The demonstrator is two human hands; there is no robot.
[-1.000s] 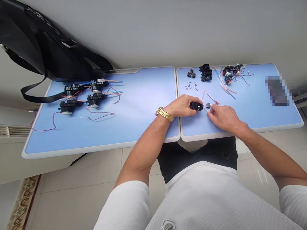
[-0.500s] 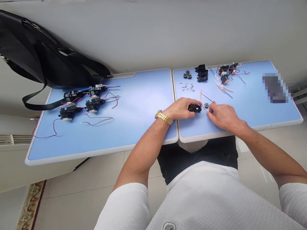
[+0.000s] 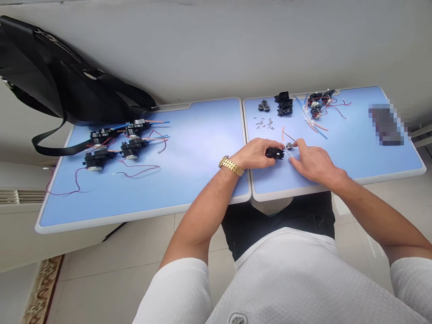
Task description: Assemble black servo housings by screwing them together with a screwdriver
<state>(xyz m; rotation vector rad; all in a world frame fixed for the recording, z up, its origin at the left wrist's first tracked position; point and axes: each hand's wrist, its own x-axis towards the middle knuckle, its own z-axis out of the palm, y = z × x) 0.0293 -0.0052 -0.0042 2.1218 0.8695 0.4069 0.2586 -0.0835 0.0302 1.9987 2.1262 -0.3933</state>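
My left hand [image 3: 258, 152], with a gold watch [image 3: 231, 165] on the wrist, grips a small black housing [image 3: 274, 153] on the right blue table [image 3: 351, 153]. My right hand [image 3: 312, 161] rests just to the right of it, its thumb and forefinger pinched at a small round metal part [image 3: 289, 146] lying on the table. A thin screwdriver [image 3: 289, 135] with a red handle lies just beyond the fingers, next to a pink wire [image 3: 282, 134].
At the back of the right table lie small screws [image 3: 265, 122], round parts [image 3: 263, 106], black housings [image 3: 284, 104], wired motors [image 3: 319, 102] and a blurred dark object [image 3: 385, 124]. The left table [image 3: 189, 171] carries several wired black units [image 3: 114, 141] and a black bag [image 3: 64, 85].
The view shifted slightly. My right hand moved a little up and left, its fingers closing on the round metal part and covering the screwdriver handle. My left hand kept hold of the housing.
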